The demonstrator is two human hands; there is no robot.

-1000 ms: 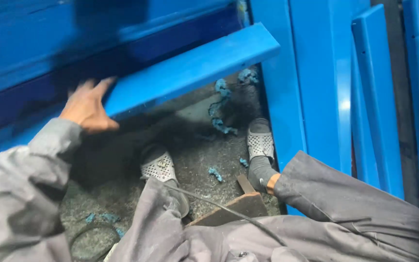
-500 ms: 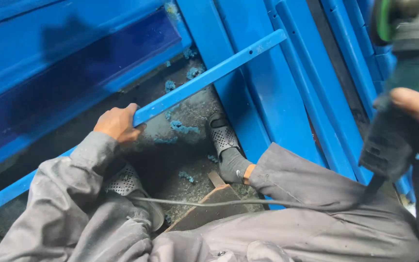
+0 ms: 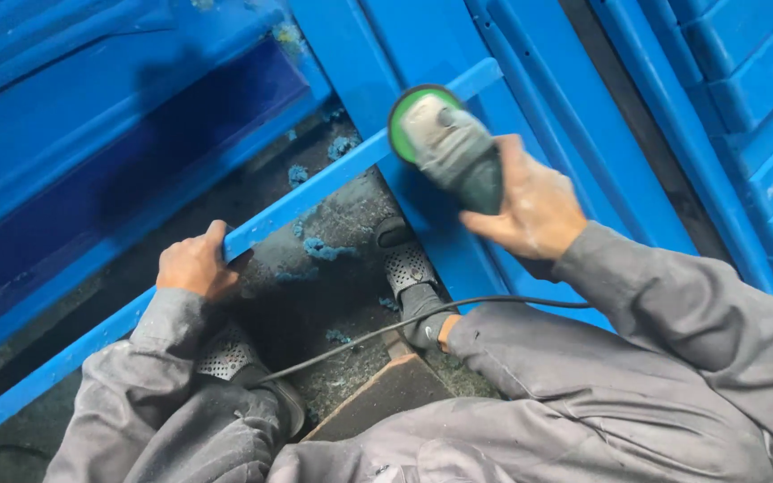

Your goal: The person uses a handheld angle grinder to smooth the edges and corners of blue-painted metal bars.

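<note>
A long blue plastic strip [image 3: 315, 192] runs diagonally from lower left to upper right. My left hand [image 3: 191, 266] grips its near edge at the middle. My right hand [image 3: 530, 204] holds a grey angle grinder [image 3: 447, 148] with a green guard, its disc hovering just above the strip's upper part. The grinder's black cable [image 3: 404, 324] trails down across my lap. Grey sleeves cover both my arms.
Large blue plastic panels [image 3: 91, 134] lean at the left, and more ribbed blue panels [image 3: 717, 98] stand at the right. Blue shavings [image 3: 324, 250] litter the dusty floor. My two perforated grey shoes [image 3: 409, 268] rest beneath the strip, and a brown board [image 3: 386, 394] lies by my knees.
My right hand brought the grinder from the upper right edge down and left over the strip. My left hand stayed on the strip, which now lies lower in view.
</note>
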